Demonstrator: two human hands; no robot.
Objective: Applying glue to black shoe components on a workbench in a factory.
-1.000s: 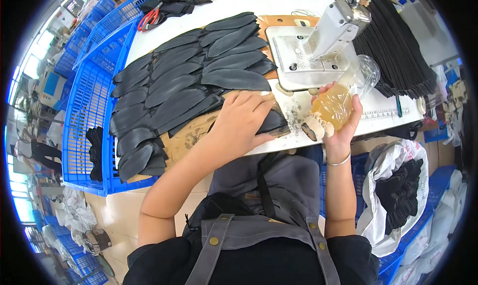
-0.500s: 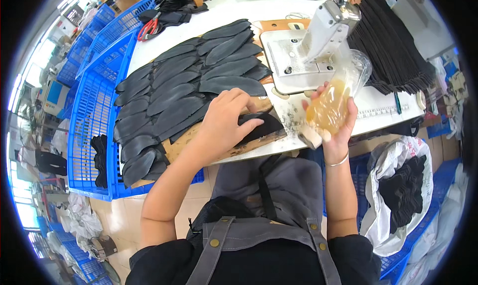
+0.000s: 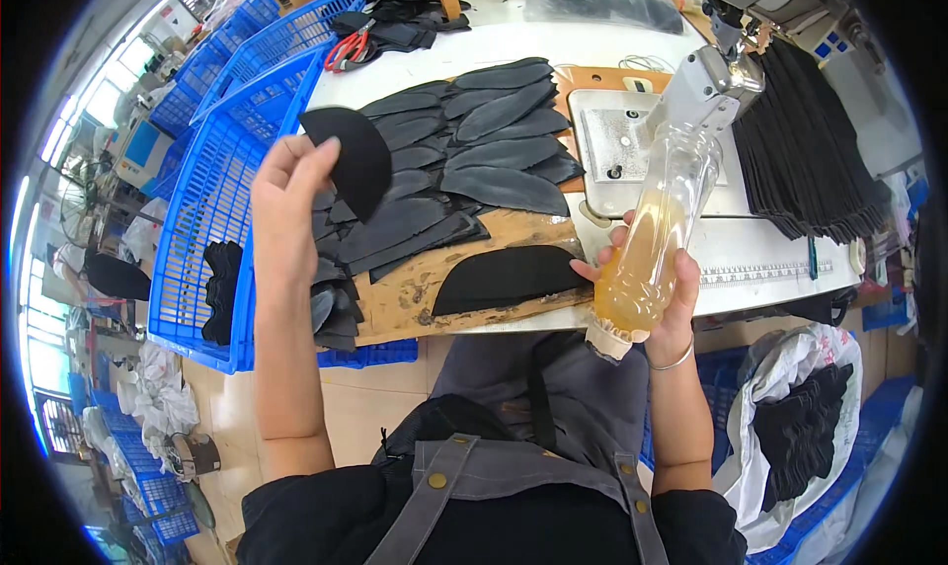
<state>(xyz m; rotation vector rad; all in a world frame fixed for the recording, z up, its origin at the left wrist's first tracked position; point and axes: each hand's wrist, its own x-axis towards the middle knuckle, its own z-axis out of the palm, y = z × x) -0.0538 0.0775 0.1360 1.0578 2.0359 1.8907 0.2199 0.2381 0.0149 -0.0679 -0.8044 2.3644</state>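
Note:
My left hand is raised above the left part of the table and pinches a black half-moon fabric piece by its edge. Another black half-moon piece lies flat on a stained wooden board at the table's front edge. My right hand grips a clear plastic bottle of amber liquid, tilted with its pale, frayed tip pointing down beside the board. Behind the board, overlapping rows of dark leaf-shaped pieces cover the table.
A white-and-metal machine stands behind the bottle. Stacked black strips lie at right. Red-handled scissors rest at the back left. Blue crates line the left side; a white sack of black pieces sits lower right.
My left hand has left the board and risen to the left, now with a black half-moon piece. The piece on the board shows fully. The bottle is tilted more upright.

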